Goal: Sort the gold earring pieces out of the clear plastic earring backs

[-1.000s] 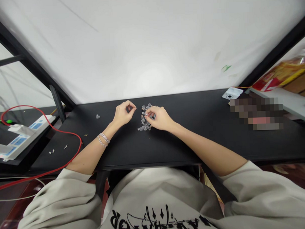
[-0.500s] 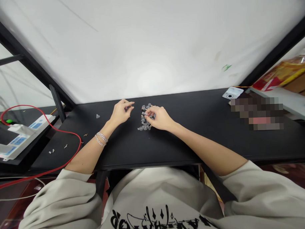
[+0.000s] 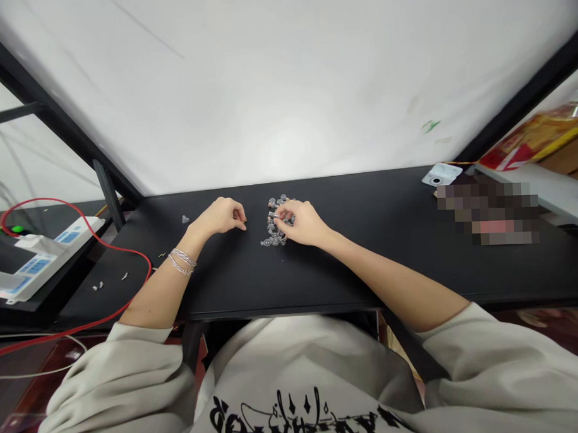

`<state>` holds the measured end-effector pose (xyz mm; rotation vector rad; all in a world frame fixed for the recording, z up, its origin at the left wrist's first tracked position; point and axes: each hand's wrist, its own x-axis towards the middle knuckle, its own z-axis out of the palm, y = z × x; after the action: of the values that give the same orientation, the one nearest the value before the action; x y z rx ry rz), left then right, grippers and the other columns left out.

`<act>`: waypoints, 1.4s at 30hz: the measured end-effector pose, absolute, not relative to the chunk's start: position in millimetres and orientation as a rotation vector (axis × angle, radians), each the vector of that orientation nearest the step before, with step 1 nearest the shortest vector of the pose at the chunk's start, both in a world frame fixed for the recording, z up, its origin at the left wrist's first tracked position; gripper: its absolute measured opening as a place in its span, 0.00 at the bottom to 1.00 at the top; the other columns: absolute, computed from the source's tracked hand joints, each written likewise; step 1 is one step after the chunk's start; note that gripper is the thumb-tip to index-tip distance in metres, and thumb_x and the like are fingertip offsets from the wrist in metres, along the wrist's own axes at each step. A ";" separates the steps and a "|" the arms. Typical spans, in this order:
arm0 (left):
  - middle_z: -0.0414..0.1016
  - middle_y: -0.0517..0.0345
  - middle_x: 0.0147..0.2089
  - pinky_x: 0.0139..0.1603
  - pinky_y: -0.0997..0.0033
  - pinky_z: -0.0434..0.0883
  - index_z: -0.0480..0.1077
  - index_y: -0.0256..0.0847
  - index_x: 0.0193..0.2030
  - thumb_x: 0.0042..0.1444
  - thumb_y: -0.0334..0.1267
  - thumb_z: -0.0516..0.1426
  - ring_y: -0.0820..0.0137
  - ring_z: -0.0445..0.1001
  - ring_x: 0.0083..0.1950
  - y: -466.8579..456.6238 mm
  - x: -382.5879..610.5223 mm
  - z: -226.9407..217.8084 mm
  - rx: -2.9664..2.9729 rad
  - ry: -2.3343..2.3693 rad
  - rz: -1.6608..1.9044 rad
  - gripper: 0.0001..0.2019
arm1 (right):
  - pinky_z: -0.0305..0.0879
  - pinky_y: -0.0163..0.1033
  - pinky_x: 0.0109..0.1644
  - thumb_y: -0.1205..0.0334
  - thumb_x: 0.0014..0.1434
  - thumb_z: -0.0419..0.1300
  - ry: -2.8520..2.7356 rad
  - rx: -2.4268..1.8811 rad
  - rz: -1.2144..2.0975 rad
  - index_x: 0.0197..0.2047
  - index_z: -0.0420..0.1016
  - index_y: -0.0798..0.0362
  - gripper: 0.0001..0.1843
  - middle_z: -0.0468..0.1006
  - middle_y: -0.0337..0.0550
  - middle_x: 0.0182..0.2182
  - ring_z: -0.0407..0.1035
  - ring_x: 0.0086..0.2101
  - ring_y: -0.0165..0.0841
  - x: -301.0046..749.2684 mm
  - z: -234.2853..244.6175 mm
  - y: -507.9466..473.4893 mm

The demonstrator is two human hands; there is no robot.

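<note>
Where right hand pinches, clear knobbly pieces

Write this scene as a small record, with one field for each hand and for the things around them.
Left hand: fingers bent, apart from the right hand; cannot tell if it holds anything
Right hand: pinching a small silvery piece
Beside right hand: clear rounded pieces on the black table
Left side: one loose clear piece, white power strip
Right side: pale camera-like device
</note>
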<state>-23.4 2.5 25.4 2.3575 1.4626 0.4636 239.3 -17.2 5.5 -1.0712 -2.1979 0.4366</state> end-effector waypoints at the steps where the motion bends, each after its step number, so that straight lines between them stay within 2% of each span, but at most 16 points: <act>1: 0.81 0.58 0.29 0.32 0.69 0.73 0.79 0.43 0.28 0.42 0.37 0.69 0.66 0.78 0.29 2.8 -23.0 24.9 2.359 1.473 0.458 0.06 | 0.62 0.39 0.46 0.61 0.58 0.59 -2.196 -1.073 0.437 0.37 0.75 0.54 0.07 0.80 0.44 0.36 0.73 0.37 0.34 239.3 5.5 -17.2; 8: 0.82 0.59 0.30 0.34 0.68 0.73 0.80 0.45 0.29 0.44 0.33 0.66 0.65 0.79 0.31 0.9 -21.0 27.9 2.383 1.500 0.444 0.04 | 0.62 0.40 0.46 0.60 0.58 0.59 -2.193 -1.073 0.446 0.37 0.75 0.54 0.07 0.80 0.44 0.36 0.72 0.37 0.33 239.4 5.3 -17.2; 16: 0.81 0.60 0.30 0.37 0.68 0.72 0.82 0.46 0.31 0.47 0.28 0.59 0.66 0.78 0.31 -3.5 -18.4 30.7 2.470 1.539 0.406 0.11 | 0.62 0.40 0.47 0.60 0.58 0.59 -2.192 -1.077 0.451 0.37 0.76 0.54 0.07 0.80 0.43 0.36 0.73 0.37 0.33 239.6 5.3 -17.6; 33: 0.81 0.57 0.38 0.41 0.70 0.70 0.82 0.43 0.36 0.49 0.32 0.60 0.68 0.76 0.35 -2.3 -18.0 32.3 2.529 1.629 0.241 0.10 | 0.62 0.40 0.46 0.60 0.57 0.60 -2.189 -1.059 0.448 0.36 0.75 0.54 0.07 0.80 0.44 0.35 0.73 0.37 0.34 239.1 4.5 -16.2; 39: 0.79 0.57 0.38 0.41 0.70 0.69 0.81 0.43 0.35 0.50 0.32 0.61 0.68 0.74 0.35 -3.2 -17.3 33.1 2.531 1.617 0.277 0.08 | 0.62 0.41 0.46 0.62 0.57 0.59 -2.109 -1.170 0.366 0.38 0.76 0.54 0.07 0.79 0.44 0.36 0.72 0.36 0.35 243.6 4.7 -9.4; 42: 0.77 0.55 0.40 0.44 0.68 0.70 0.80 0.42 0.40 0.53 0.35 0.61 0.67 0.73 0.37 -6.5 -9.5 30.0 2.585 1.557 0.376 0.08 | 0.63 0.42 0.47 0.64 0.56 0.60 -2.038 -1.243 0.356 0.41 0.76 0.54 0.09 0.79 0.45 0.37 0.71 0.37 0.35 247.3 4.2 -3.4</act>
<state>-9.5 -6.5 30.0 2.5849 1.5571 0.3763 247.3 -3.4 4.2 -1.2432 -2.0379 0.3555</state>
